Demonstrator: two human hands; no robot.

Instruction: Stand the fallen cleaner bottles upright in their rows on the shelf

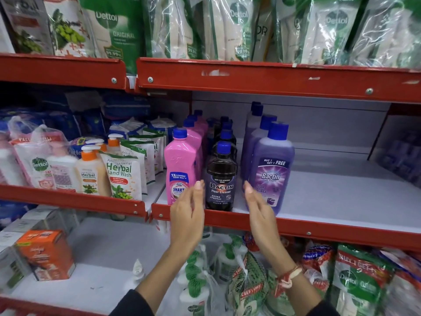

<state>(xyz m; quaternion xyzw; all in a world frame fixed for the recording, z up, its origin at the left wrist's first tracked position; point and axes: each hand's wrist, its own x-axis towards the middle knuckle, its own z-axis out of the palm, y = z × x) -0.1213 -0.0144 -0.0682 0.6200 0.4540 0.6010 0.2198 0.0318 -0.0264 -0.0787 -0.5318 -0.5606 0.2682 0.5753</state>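
Three rows stand upright on the white shelf (341, 197): at least four pink bottles (181, 167), about five dark bottles (221, 179), four purple bottles (272, 169). Herbal hand wash pouches (121, 176) crowd the left. Your left hand (188, 215) and right hand (259, 213) flank the front dark bottle, palms flat, fingers straight, gripping nothing
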